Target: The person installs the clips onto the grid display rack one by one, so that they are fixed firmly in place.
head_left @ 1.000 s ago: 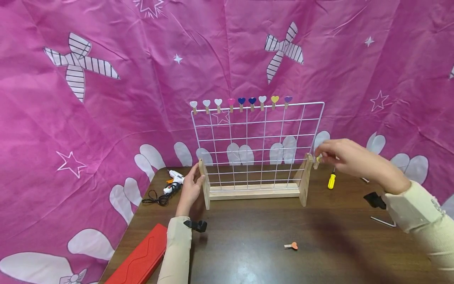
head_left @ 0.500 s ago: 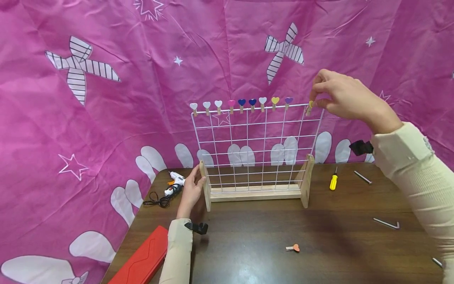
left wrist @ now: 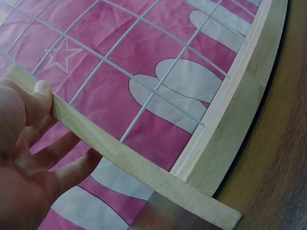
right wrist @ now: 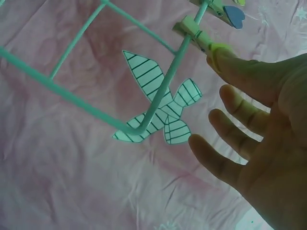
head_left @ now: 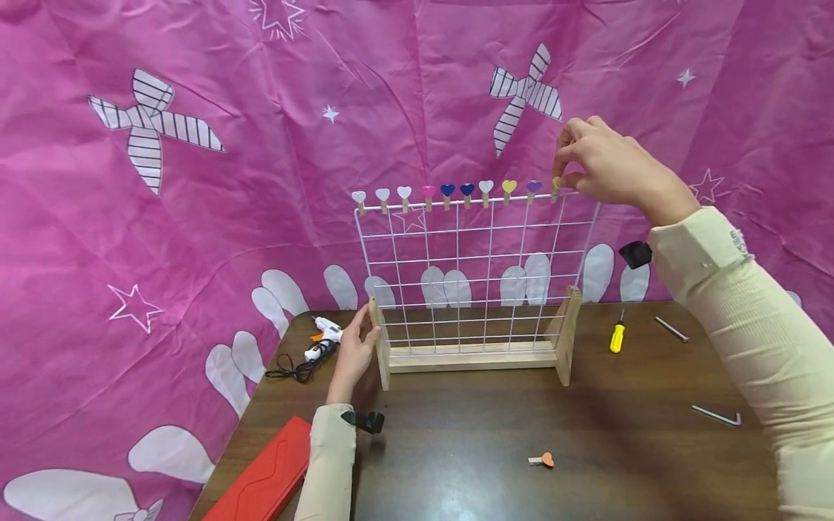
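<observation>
A white wire grid panel [head_left: 472, 255] stands upright in a wooden stand [head_left: 472, 359]. Small wooden clothespins with heart tops in white, pink [head_left: 428, 193], dark blue, yellow and purple [head_left: 533, 189] line its top wire. My right hand [head_left: 607, 165] pinches a yellow heart clothespin [right wrist: 194, 34] between thumb and index finger; its jaws sit over the top wire, right of the purple one. The other right fingers are spread. My left hand [head_left: 354, 354] grips the stand's left side post [left wrist: 120, 153], thumb on one face and fingers behind. An orange heart clothespin [head_left: 543, 460] lies on the table.
A yellow screwdriver [head_left: 617, 338], a metal rod [head_left: 672, 329] and a hex key [head_left: 717, 415] lie at the right. At the left are a glue gun [head_left: 329, 330] with a black cord and a red case [head_left: 266, 474]. A pink curtain [head_left: 195, 239] hangs behind the table [head_left: 456, 441].
My right hand has risen from beside the right post to the top wire, then moved slightly left, bringing the yellow heart clothespin onto the wire. My left hand stays on the post.
</observation>
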